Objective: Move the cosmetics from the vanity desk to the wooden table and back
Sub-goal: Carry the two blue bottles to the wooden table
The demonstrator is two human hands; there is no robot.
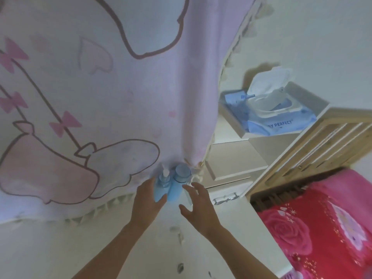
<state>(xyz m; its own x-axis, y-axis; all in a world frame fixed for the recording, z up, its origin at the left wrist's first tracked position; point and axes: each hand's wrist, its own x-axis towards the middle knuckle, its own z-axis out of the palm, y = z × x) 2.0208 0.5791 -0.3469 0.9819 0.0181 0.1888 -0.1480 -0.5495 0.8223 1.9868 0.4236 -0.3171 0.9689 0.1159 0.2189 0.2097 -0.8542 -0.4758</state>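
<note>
Pink tablecloth (100, 101); pump bottle (162, 186), capped bottle (178, 184) upright

Pale blue bottles (174, 193), lilac cloth (100, 97) with pink bows, blue wipes pack (281, 128), red rose-print bedding (322, 228)

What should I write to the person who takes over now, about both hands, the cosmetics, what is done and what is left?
Left hand: grips the blue pump bottle.
Right hand: open, fingers spread, holding nothing, beside the blue capped bottle.
Both bottles are side by side at the corner of the cartoon cloth.
Done: cannot tell which leg of the move this is.
Left: probably take the capped bottle too and carry both over.
</note>
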